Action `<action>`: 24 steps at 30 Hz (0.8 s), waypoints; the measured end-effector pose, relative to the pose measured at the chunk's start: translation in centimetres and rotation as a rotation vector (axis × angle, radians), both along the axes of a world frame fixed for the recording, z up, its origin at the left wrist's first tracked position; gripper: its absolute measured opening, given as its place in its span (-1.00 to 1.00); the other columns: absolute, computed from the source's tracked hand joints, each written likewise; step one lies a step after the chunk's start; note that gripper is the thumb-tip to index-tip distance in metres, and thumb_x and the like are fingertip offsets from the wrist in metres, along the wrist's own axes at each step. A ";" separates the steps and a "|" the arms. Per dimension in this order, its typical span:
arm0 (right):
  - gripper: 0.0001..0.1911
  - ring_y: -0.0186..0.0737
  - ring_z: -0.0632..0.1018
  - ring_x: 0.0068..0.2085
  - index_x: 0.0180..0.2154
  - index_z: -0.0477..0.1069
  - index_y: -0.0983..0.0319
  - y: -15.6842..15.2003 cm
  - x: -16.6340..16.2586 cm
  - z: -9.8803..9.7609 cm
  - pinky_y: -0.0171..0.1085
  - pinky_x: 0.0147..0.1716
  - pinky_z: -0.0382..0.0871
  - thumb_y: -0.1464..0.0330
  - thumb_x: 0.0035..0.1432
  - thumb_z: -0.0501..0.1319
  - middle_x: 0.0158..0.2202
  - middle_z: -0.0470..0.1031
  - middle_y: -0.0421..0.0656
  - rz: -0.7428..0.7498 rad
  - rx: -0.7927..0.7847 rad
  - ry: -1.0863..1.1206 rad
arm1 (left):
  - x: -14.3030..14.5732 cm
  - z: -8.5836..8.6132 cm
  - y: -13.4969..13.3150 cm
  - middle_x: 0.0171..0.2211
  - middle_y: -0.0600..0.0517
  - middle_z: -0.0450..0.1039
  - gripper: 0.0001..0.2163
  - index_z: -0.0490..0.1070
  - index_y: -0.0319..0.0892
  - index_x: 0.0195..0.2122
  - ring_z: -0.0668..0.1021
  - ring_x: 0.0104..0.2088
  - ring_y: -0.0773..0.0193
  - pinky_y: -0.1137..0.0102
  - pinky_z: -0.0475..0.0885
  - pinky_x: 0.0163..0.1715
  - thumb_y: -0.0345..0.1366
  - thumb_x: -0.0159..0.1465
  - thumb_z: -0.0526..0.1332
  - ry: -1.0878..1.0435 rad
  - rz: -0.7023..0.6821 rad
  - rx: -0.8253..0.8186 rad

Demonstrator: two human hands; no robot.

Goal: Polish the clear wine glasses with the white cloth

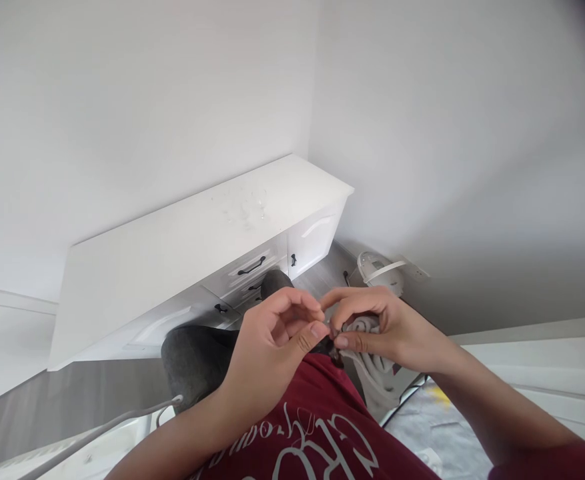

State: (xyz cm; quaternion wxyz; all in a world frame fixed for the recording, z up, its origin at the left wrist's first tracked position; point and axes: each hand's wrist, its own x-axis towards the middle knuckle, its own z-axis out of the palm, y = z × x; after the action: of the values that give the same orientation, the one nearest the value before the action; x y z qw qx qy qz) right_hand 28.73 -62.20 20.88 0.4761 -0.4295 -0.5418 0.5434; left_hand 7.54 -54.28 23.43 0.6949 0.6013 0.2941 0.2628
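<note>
My left hand [279, 327] and my right hand [379, 327] meet in front of my dark red shirt [317, 407], fingertips nearly touching. On each, the thumb and fingers are closed in a pinch. Something small and dark [336, 353] shows just below the fingertips, too unclear to name; whether it is held I cannot tell. Behind the hands stands a low white cabinet [172, 253] with black handles. Clear wet-looking spots [246, 208] lie on its top.
A white round appliance [379, 270] stands on the floor by a wall socket [415, 268]. Pale bundled cloth [372, 377] lies beneath my right hand, beside a grey patterned cover [429, 433]. A grey cable [107, 427] runs at lower left. My knees are close to the cabinet front.
</note>
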 end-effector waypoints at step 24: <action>-0.80 -0.29 0.39 -0.49 -0.16 0.71 0.06 -4.0 1.7 1.9 -0.24 -0.53 0.21 0.47 0.24 0.43 -0.49 0.50 -0.20 -0.399 0.313 -0.133 | 0.0 -1.6 0.1 -0.36 0.02 0.64 -0.76 0.63 -0.20 -0.33 0.67 -0.33 0.34 0.51 0.60 -0.22 -0.15 0.40 0.35 0.093 -0.053 -0.089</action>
State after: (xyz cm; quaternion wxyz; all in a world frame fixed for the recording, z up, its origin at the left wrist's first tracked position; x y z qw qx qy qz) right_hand 30.46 -66.23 22.78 0.5978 -0.4837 -0.5541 0.3187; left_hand 7.56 -54.17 21.87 0.7130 0.5891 0.3216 0.2028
